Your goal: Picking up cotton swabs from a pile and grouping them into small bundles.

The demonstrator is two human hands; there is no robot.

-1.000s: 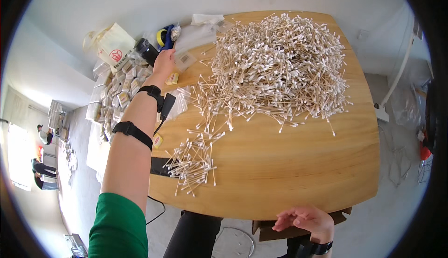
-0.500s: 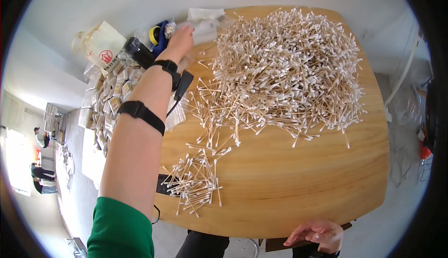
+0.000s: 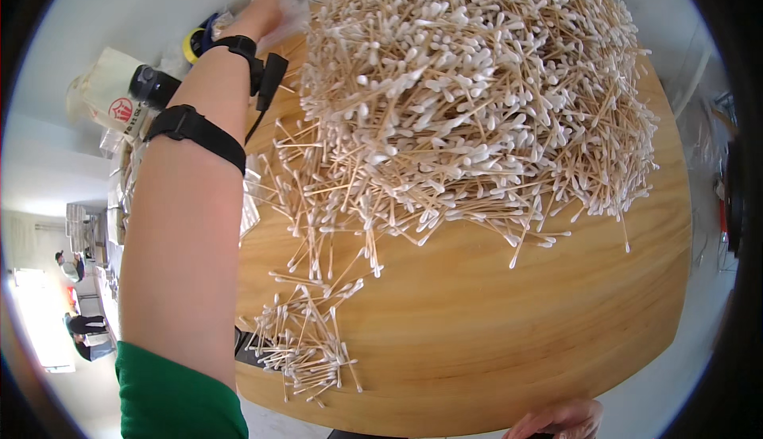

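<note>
My left hand (image 3: 258, 18) reaches to the far left of the table, over clear plastic bags (image 3: 291, 14). Its fingers are mostly hidden, so whether they grip a bag cannot be made out. A big heap of cotton swabs (image 3: 477, 97), with white tips and wooden sticks, lies to the right of that arm. Nearer, a small loose pile of cotton swabs (image 3: 306, 351) partly covers a flat dark object (image 3: 248, 347). My right hand (image 3: 560, 421) is at the table's near edge, cut off by the frame, fingers loosely bent and apart, holding nothing visible.
The wooden table (image 3: 493, 336) has a curved edge. Beyond my left forearm are a yellow tape roll (image 3: 193, 45), a black bottle (image 3: 153, 86) and a cream bag (image 3: 103, 93). Small packages (image 3: 119, 193) lie partly behind that arm. Other people (image 3: 83, 325) are far off left.
My view has moved closer to the heap, which looks larger. My left hand stays near the plastic bags. My right hand is lower in view and more cut off.
</note>
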